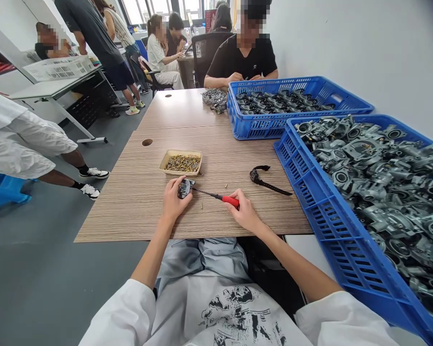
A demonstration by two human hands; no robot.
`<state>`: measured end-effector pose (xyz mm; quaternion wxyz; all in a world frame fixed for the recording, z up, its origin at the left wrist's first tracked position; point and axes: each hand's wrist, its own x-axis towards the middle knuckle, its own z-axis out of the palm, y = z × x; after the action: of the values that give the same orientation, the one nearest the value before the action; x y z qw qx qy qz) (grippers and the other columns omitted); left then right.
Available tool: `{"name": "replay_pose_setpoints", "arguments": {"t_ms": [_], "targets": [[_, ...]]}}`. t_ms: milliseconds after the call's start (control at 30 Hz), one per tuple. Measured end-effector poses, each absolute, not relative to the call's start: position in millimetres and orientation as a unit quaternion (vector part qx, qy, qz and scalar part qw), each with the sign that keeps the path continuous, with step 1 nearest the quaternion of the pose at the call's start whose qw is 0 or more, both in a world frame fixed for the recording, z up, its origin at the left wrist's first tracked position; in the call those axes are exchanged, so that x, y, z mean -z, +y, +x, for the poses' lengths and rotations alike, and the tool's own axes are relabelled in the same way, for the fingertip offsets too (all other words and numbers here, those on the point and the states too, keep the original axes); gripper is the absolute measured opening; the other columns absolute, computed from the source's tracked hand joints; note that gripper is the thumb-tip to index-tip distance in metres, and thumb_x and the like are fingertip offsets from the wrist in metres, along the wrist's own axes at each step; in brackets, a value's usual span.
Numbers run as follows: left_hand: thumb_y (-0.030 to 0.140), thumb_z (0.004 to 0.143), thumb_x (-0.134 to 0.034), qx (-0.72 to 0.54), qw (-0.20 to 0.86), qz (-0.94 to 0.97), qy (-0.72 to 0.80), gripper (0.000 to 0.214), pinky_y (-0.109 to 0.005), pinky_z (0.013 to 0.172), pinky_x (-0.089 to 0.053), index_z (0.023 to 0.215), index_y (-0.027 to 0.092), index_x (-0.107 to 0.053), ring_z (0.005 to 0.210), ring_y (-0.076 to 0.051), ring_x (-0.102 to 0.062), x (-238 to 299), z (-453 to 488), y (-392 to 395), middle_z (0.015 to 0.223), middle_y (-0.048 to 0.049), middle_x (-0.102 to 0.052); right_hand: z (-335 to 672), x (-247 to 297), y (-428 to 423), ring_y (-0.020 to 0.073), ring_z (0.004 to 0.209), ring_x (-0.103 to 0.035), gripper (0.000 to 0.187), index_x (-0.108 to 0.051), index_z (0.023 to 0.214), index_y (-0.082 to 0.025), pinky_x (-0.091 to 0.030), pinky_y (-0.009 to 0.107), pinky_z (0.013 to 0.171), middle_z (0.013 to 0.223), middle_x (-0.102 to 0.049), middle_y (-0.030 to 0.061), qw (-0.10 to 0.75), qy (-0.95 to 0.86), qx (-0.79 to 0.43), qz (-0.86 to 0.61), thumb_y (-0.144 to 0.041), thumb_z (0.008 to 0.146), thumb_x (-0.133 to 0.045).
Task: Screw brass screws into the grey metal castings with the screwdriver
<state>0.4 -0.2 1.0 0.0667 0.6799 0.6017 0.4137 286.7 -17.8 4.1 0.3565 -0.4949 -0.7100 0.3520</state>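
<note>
We see the left hand (175, 199) gripping a small grey metal casting (184, 189) at the near middle of the wooden table (119, 211), apparently to steady it against the tool. The right hand (243, 211) is closed around the red-handled screwdriver (231, 201), its shaft aimed left at the casting; whether the tip touches, we cannot tell. The brass-piece tray (176, 173) sits just beyond the left hand, likely for easy reach. We judge the wristwatch (261, 180) laid right, near the blue crate (319, 211), to keep clear of the work.
</note>
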Motion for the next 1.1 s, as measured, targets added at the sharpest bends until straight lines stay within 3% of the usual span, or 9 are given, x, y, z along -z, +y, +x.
{"name": "replay_pose_setpoints", "arguments": {"t_ms": [800,1100], "targets": [[0.026,0.084,-0.070,-0.414,0.065,0.681,0.600,0.057,-0.042,0.110,-0.049,0.140,0.024,-0.061,0.119,-0.028,-0.062,-0.7,0.5,0.0,0.127,-0.0099,-0.064,285.3,-8.0,-18.9,0.0149,0.060,-0.045,0.032,-0.047,0.082,-0.024,-0.034,0.028,0.061,0.066,-0.049,-0.0051,0.367,-0.689,-0.357,-0.513,-0.049,0.096,-0.060],[0.027,0.085,-0.071,-0.411,0.058,0.686,0.597,0.056,-0.041,0.109,-0.049,0.140,0.023,-0.062,0.118,-0.028,-0.063,-0.5,1.0,-0.3,0.127,-0.0101,-0.064,286.8,-6.1,-17.4,0.0165,0.061,-0.051,0.024,-0.054,0.095,-0.023,-0.036,0.028,0.062,0.071,-0.058,-0.0030,0.363,-0.705,-0.327,-0.514,-0.047,0.097,-0.057]]}}
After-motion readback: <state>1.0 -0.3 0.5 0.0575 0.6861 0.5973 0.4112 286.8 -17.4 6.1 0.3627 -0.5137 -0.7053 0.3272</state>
